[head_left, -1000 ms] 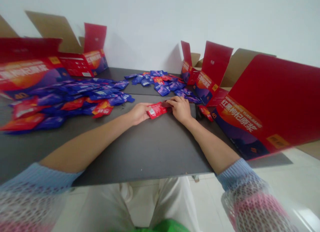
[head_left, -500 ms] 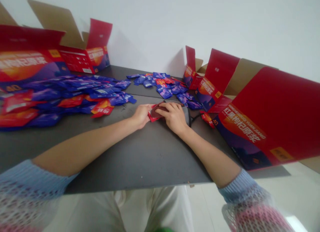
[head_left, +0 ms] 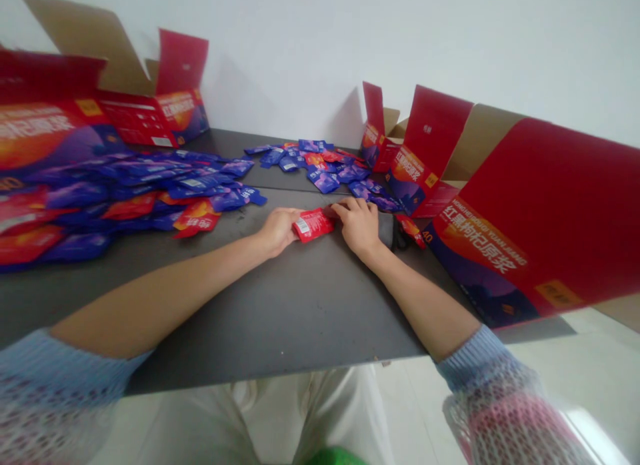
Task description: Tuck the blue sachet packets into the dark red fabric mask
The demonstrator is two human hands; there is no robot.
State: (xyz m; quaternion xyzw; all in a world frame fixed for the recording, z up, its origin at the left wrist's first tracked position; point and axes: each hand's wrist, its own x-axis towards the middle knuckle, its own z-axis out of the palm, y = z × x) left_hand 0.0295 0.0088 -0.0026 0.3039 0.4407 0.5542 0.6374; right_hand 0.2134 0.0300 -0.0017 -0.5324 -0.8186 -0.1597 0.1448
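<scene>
My left hand (head_left: 279,233) grips a small red sachet (head_left: 314,225) by its left end, with the side bearing white print and a barcode facing up. Close by on the right, my right hand (head_left: 359,226) has its fingers curled down on a dark brown, cloth-like piece (head_left: 331,211), mostly hidden under them. Its fingertips are near the sachet's right end; whether they touch it I cannot tell. Behind that hand lies a grey object (head_left: 385,229) with a black cord (head_left: 400,238). Beside it rests another red sachet (head_left: 411,230).
A large heap of blue and red sachets (head_left: 195,185) covers the left of the grey table (head_left: 280,311). A smaller sachet pile (head_left: 325,179) lies at the back. Open red cartons stand at the left (head_left: 55,128), back left (head_left: 183,111), back right (head_left: 373,138) and right (head_left: 480,251).
My right hand and the brown piece have drawn back rightward off the red sachet, uncovering its printed face. The left hand still holds it. The whole view has shifted slightly.
</scene>
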